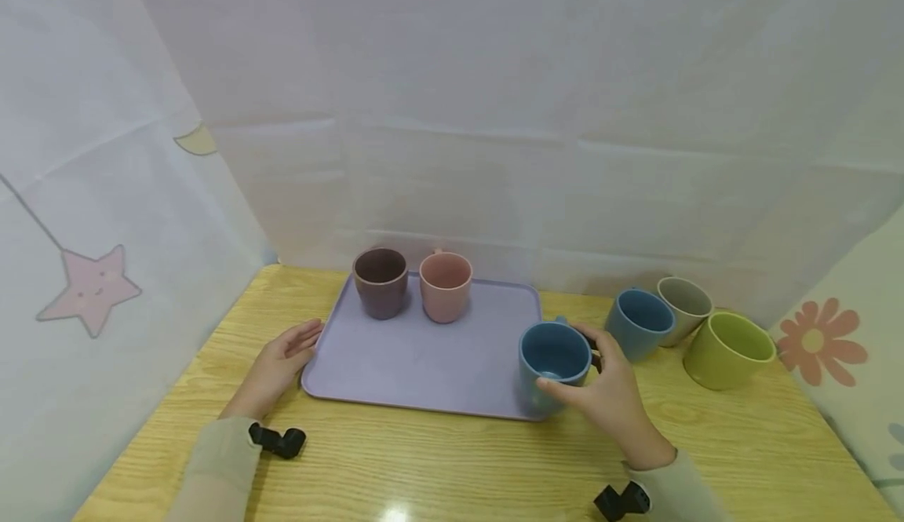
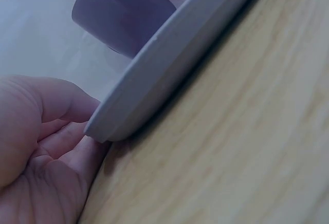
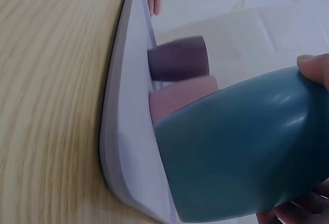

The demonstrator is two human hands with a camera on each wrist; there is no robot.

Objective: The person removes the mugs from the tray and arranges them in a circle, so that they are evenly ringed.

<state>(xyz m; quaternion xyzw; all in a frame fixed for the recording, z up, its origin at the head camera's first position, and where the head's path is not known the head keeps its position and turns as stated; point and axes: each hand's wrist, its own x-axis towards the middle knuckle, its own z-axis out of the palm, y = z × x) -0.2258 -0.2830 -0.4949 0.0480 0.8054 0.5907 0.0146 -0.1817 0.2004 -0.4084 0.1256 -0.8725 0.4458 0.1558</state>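
Observation:
My right hand (image 1: pixel 609 387) grips a dark blue mug (image 1: pixel 555 357) by its side, thumb at the rim and fingers around the far side. That mug hangs over the right end of a lavender tray (image 1: pixel 431 365); in the right wrist view its blue wall (image 3: pixel 241 147) looks raised above the tray. Fairly straight fingers of my left hand (image 1: pixel 282 361) touch the tray's left edge, also visible in the left wrist view at the tray rim (image 2: pixel 154 70). Toward the back of the tray stand a purple-brown mug (image 1: pixel 381 290) and a pink mug (image 1: pixel 446 293), side by side.
Right of the tray, a lighter blue mug (image 1: pixel 638 330), a grey-white mug (image 1: pixel 683 306) and a yellow-green mug (image 1: pixel 727 353) stand close together on the wooden table (image 1: pixel 395 467). A white cloth backdrop (image 1: pixel 452 153) rises behind the table.

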